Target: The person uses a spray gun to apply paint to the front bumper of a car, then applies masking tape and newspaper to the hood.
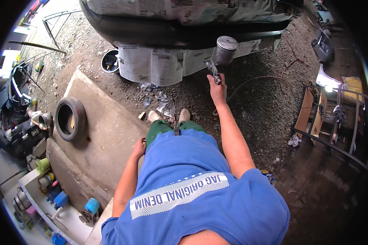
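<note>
My right hand (218, 90) is wrapped around the handle of a spray gun (214, 70), held up in front of me. A round grey metal paint cup (227, 45) sits on top of the gun. Just beyond it runs a glossy black car bumper (151, 33). Newspaper sheets (151, 65) hang below the bumper, and more newspaper (200, 10) covers the car body above. A thin reddish hose (249, 79) trails on the ground past the gun. My left hand (140, 147) hangs low beside my left thigh, its fingers mostly hidden from above.
A tire (70, 119) lies on a concrete slab (106, 122) at left. Beside the newspaper stands a bucket (110, 61). Tins and cups crowd a white table (75, 216) at lower left. A metal frame (331, 143) with cardboard is at right. Crumpled plastic (164, 104) litters the gravel.
</note>
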Available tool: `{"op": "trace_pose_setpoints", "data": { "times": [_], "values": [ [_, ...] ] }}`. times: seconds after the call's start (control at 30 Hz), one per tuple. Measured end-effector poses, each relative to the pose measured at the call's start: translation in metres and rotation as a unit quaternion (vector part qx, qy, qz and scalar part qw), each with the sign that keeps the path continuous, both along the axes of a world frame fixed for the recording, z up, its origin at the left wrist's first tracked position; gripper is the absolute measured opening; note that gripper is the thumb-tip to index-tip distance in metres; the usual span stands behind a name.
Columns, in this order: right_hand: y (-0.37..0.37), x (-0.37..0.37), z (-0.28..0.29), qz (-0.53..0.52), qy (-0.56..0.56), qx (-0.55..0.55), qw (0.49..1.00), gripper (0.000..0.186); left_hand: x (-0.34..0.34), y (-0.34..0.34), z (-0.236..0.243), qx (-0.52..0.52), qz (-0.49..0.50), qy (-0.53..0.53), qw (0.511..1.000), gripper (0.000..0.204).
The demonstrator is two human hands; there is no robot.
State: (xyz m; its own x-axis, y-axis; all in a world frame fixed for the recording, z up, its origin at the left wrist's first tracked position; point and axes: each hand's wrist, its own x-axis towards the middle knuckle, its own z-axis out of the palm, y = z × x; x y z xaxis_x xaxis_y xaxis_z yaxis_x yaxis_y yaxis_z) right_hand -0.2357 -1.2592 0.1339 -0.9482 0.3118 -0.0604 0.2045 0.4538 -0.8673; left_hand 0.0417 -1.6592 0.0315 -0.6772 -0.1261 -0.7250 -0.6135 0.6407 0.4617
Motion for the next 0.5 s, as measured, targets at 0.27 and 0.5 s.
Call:
{"op": "trace_pose_setpoints", "data": {
  "times": [0.27,0.5],
  "values": [
    [0.01,0.005,0.02,-0.042,-0.021,-0.066,0.997,0.041,-0.008,-0.005,-0.012,0.024,-0.004,0.009,1.0,0.045],
    [-0.015,0.001,0.02,-0.022,-0.037,-0.07,0.997,0.041,-0.017,-0.017,-0.02,0.025,-0.009,0.019,0.999,0.041]
  ]
}}
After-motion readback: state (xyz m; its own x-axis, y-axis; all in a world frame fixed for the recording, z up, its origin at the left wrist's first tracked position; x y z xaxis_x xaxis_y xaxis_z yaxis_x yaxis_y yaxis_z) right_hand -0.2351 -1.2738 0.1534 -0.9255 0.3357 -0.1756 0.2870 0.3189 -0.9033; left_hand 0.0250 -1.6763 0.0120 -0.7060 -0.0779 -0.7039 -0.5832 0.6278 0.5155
